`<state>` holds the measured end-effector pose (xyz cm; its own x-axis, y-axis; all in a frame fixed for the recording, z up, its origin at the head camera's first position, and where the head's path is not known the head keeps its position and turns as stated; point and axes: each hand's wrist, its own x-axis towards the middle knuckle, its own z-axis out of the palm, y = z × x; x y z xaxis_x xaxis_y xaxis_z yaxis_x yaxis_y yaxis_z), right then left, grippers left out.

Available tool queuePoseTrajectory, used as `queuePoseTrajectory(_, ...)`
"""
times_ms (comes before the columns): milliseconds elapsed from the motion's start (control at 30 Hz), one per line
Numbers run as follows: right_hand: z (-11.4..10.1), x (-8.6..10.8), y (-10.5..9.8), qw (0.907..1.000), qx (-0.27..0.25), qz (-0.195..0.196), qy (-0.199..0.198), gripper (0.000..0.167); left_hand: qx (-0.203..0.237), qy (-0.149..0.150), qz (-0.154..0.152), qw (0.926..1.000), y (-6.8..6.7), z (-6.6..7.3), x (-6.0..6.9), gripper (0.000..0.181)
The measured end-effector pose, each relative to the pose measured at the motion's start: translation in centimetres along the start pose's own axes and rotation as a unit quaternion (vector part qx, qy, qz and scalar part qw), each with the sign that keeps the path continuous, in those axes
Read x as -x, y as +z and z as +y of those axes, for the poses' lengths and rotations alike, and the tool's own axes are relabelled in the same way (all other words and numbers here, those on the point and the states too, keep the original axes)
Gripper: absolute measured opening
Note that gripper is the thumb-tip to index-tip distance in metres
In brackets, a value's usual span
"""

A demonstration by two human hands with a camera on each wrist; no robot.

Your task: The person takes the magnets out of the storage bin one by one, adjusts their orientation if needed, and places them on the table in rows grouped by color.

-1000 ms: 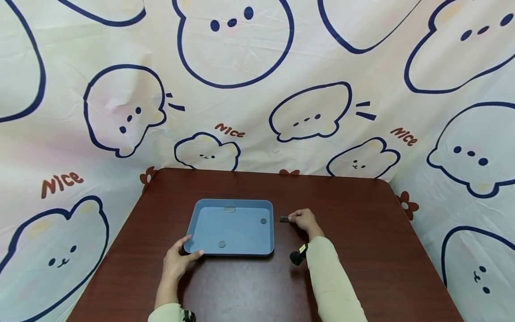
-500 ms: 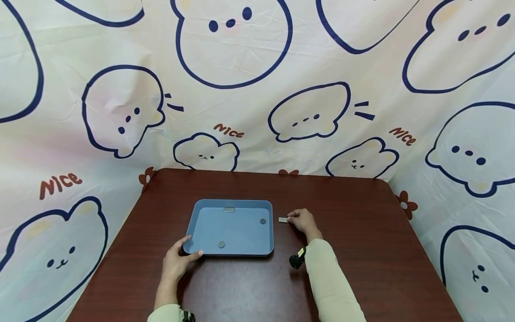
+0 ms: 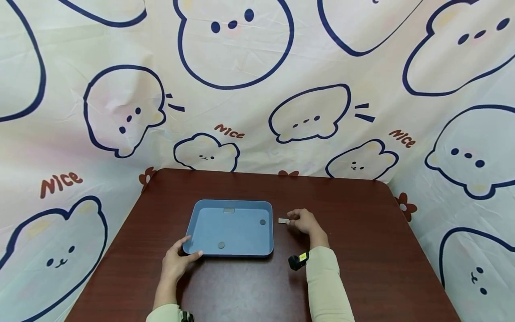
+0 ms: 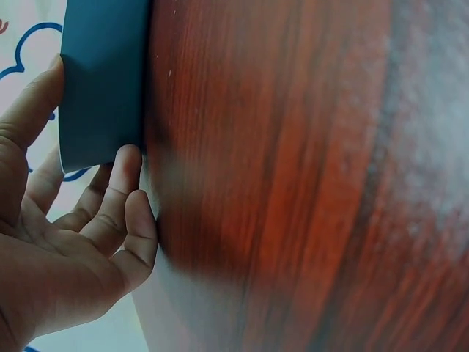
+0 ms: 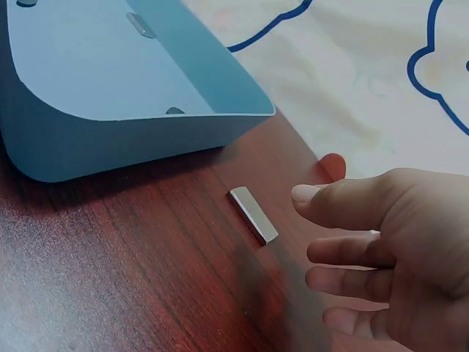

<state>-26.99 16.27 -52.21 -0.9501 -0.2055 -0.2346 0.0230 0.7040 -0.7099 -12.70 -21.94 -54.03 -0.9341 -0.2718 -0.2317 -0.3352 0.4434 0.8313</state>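
A blue rectangular tray (image 3: 241,230) lies on the table. My left hand (image 3: 174,263) holds its near-left corner, with the thumb at the front edge and a finger at the left rim; the left wrist view shows fingertips against the tray wall (image 4: 102,88). Flat on the wood, just right of the tray, lies a small silver rectangular metal block (image 5: 253,215). My right hand (image 3: 304,221) hovers beside that block; in the right wrist view its fingers are apart from it. Inside the tray are a similar flat block (image 3: 229,210) and two round grey discs, one right (image 3: 263,222), one near the front (image 3: 221,245).
The dark reddish-brown table (image 3: 346,268) surrounds the tray. Behind and beside it hangs a pale cloth (image 3: 257,107) with blue cartoon outlines. A black wrist camera (image 3: 297,261) sits under the right wrist.
The silver block turned from its dark face to its light face, and the right hand has let go of it. The left hand and tray have stayed in place.
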Motion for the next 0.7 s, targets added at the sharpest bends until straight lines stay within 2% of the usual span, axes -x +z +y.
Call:
queuePoseTrajectory(533, -2.6, 2.8, -0.5, 0.9995, -0.020, 0.023, -0.013, 0.037, -0.003, 0.008, 0.002, 1.0000, 0.2, 0.2, 0.0, 0.073)
queuePoseTrajectory(700, -3.3, 3.1, -0.1, 0.9985, -0.037, 0.012, -0.039, 0.039, 0.001, 0.003, 0.001, 1.0000, 0.0, 0.0, 0.1, 0.076)
